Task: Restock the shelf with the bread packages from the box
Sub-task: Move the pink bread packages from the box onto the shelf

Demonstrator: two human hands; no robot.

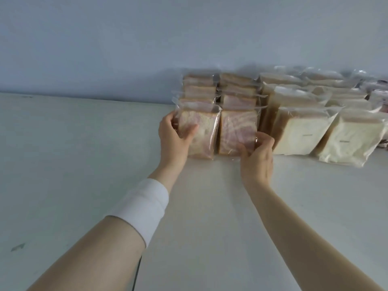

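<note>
Left hand (174, 134) grips one upright bread package (206, 131), right hand (257, 158) its neighbour (235, 127) (both broad faces outward).

On the flat white shelf (84, 164), clear-plastic packages of pink-marbled bread (238, 101) stand in two files back to the pale wall (105, 49), with clear-plastic packages of plain bread (300, 133) just right of them. The left hand (174, 137) grips the front left marbled package (204, 133), the right hand (257, 158) the front right marbled package (235, 129)
</note>
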